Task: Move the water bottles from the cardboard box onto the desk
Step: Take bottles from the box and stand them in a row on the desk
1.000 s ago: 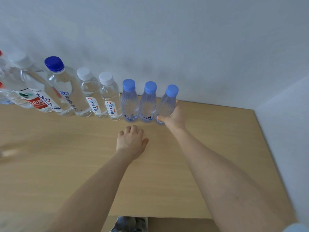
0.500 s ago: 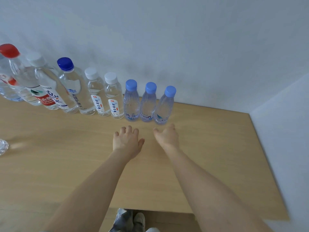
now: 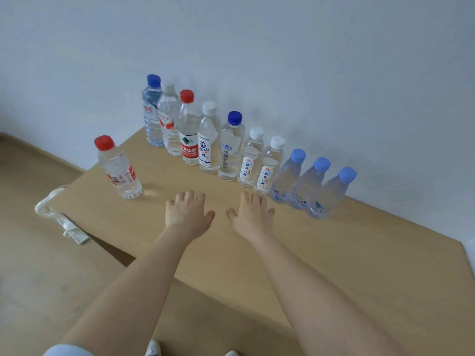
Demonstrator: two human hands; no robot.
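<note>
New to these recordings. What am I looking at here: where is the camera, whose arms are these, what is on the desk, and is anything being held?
There is no machine here. A person wears a camera on the head, and it looks down at their own bare arms. The left hand and right hand are open, palms down over the desk, holding nothing. Ten water bottles stand in a row along the wall. A lone red-capped bottle stands apart to the left.

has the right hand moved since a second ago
Yes. The right hand left the rightmost bottle it was holding and drew back toward the person, now open above the desk.
</note>
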